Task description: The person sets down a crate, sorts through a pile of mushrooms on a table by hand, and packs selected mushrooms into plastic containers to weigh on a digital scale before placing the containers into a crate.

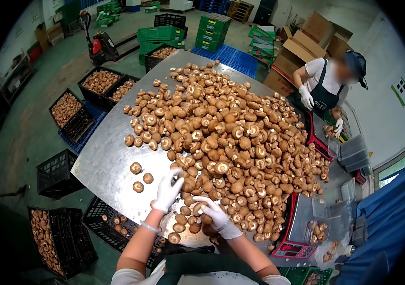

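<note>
A large heap of brown shiitake mushrooms (pixel 231 128) covers much of the metal table (pixel 103 147). My left hand (pixel 167 192), in a white glove, is at the heap's near left edge. Its thumb and fingers are apart, a little blurred, and I see nothing held between them. In its white glove, my right hand (pixel 216 216) is closed around a mushroom (pixel 199 208) close to my body. Several loose mushrooms (pixel 180 219) lie on the metal between and below my hands. Three more mushrooms (pixel 138 186) sit apart to the left of my left hand.
Black crates (pixel 62 171) stand left of the table, several holding mushrooms. A red scale (pixel 293 249) with clear plastic boxes (pixel 302 216) is at my right. Across the table's right side, a co-worker (pixel 323 85) in white gloves stands by another scale (pixel 317 137). Green crates (pixel 212 31) are stacked behind.
</note>
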A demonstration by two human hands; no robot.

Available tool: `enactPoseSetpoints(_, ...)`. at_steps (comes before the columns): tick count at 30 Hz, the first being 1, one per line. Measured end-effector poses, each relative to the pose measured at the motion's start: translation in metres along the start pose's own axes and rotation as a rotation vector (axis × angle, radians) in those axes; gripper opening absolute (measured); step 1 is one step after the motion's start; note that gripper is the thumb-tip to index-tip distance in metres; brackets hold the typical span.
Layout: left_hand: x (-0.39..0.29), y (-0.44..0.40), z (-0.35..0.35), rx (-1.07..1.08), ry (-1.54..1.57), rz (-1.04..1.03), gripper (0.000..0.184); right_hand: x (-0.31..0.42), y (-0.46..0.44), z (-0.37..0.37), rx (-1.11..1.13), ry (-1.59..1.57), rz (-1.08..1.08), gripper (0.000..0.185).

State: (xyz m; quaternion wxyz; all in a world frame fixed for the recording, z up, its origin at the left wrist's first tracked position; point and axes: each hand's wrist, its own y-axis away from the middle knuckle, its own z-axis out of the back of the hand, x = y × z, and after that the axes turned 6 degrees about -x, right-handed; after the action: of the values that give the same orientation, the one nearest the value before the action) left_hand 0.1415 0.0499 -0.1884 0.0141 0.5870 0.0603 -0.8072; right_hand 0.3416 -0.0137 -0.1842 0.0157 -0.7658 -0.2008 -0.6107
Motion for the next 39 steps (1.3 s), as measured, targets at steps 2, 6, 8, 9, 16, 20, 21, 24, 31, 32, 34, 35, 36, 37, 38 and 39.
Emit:
enactPoseSetpoints(2, 0.008, -0.026, -0.009, -0.154, -0.278, -0.228, 0.046, 0.002, 0.006, 0.0, -0.02, -0.101, -0.086, 0.039)
enactPoseSetpoints(6, 0.043, -0.057, -0.019, -0.053, -0.291, -0.248, 0.044, 0.003, 0.011, 0.007, -0.058, -0.247, -0.115, 0.029)
enactPoseSetpoints(8, 0.049, -0.058, -0.02, -0.084, -0.112, -0.052, 0.03, -0.01, 0.011, 0.021, -0.064, -0.247, -0.052, 0.035)
enactPoseSetpoints(9, 0.05, -0.058, -0.02, -0.065, 0.084, 0.148, 0.026, -0.009, 0.011, 0.023, -0.071, -0.252, -0.045, 0.035)
enactPoseSetpoints(16, -0.007, 0.012, -0.003, 0.281, 0.623, 0.427, 0.027, 0.0, -0.002, 0.018, -0.223, -0.147, 0.001, 0.053)
enactPoseSetpoints(20, -0.017, 0.061, -0.012, 0.364, 0.358, 0.386, 0.029, -0.005, -0.005, -0.002, -0.167, 0.407, 0.246, 0.045)
enactPoseSetpoints(21, -0.012, 0.06, -0.006, 0.395, 0.35, 0.359, 0.03, -0.006, -0.004, 0.0, -0.096, 0.336, 0.19, 0.039)
enactPoseSetpoints(24, -0.009, 0.05, -0.002, 0.187, 0.056, 0.173, 0.024, -0.004, 0.011, 0.007, -0.149, -0.072, -0.054, 0.038)
enactPoseSetpoints(31, 0.005, 0.012, -0.018, 0.116, -0.484, -0.309, 0.055, -0.003, 0.035, 0.035, -0.092, -0.777, -0.034, 0.067)
enactPoseSetpoints(32, 0.011, 0.011, -0.017, 0.044, -0.377, -0.279, 0.053, 0.004, 0.039, 0.034, -0.155, -0.79, -0.033, 0.069)
enactPoseSetpoints(34, 0.008, 0.013, 0.003, 0.014, -0.146, -0.065, 0.049, -0.004, 0.046, 0.05, -0.187, -0.828, -0.012, 0.071)
enactPoseSetpoints(35, -0.015, 0.019, 0.028, 0.03, 0.03, 0.122, 0.045, -0.015, 0.049, 0.063, 0.014, -0.959, 0.054, 0.07)
enactPoseSetpoints(36, -0.024, 0.021, 0.056, 0.098, 0.084, 0.134, 0.039, -0.021, 0.055, 0.071, -0.082, -0.856, 0.013, 0.072)
enactPoseSetpoints(37, 0.009, 0.025, 0.082, 0.206, 0.11, 0.111, 0.034, -0.026, 0.06, 0.077, -0.174, -0.753, -0.029, 0.074)
enactPoseSetpoints(38, -0.008, 0.033, 0.11, 0.339, 0.065, 0.261, 0.035, -0.031, 0.061, 0.083, -0.102, -0.851, -0.014, 0.071)
enactPoseSetpoints(39, -0.01, 0.038, 0.123, 0.353, -0.031, 0.206, 0.033, -0.031, 0.06, 0.079, -0.103, -0.859, -0.014, 0.071)
